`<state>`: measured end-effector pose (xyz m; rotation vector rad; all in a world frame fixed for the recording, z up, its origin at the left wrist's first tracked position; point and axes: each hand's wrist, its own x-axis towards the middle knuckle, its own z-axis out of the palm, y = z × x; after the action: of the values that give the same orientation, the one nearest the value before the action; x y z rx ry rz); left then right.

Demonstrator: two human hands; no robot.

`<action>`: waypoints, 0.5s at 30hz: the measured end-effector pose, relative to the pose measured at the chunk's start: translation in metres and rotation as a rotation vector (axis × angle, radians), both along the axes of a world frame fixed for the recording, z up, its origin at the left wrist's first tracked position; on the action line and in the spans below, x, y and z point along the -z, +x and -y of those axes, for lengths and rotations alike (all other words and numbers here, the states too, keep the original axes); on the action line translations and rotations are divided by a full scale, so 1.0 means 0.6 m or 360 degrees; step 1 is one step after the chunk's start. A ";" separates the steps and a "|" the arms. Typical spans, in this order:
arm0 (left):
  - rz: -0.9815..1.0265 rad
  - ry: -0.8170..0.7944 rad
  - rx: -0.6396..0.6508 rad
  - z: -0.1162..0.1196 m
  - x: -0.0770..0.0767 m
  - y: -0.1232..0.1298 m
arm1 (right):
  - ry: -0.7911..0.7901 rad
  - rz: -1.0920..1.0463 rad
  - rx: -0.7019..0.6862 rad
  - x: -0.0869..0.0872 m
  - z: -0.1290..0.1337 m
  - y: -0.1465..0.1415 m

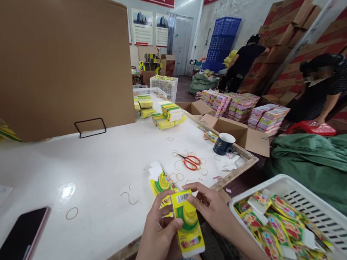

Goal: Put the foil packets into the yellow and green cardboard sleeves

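A yellow and green printed carton [188,227] with a barcode at its top is held upright between both hands, just past the table's front edge. My left hand [160,227] is closed on its left side, the thumb on the printed face. My right hand [209,207] pinches the upper right part with thumb and fingers. Behind the carton, more yellow cartons [162,182] with white flaps lie on the white table [101,167]. To the right, a white basket [318,208] holds several similar flat cartons.
Red-handled scissors [192,162] lie among rubber bands, near a dark mug [224,143]. A phone [13,249] is at the left. Stacked yellow cartons [171,112] sit farther back, beside a large cardboard sheet [53,65]. Two people are at the right, near boxes.
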<state>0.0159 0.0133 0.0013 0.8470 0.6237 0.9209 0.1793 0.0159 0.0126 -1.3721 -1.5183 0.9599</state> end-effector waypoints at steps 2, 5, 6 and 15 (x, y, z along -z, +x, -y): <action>-0.0019 0.0041 -0.0002 0.003 0.001 0.009 | -0.0025 -0.0116 -0.0007 -0.003 0.008 0.005; -0.0328 0.0339 -0.0066 -0.003 0.012 0.011 | 0.0034 0.0226 0.0187 -0.025 0.032 0.058; -0.0547 0.0481 -0.0131 -0.008 0.020 0.008 | 0.0128 0.0474 0.0352 -0.035 0.042 0.087; -0.1822 0.1050 -0.0053 -0.037 0.115 0.001 | 0.0212 0.1083 0.0499 0.019 -0.003 0.113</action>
<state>0.0167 0.0355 -0.0677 2.0005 1.3364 0.5954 0.2470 0.0176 0.0012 -1.8754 -1.7263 0.1863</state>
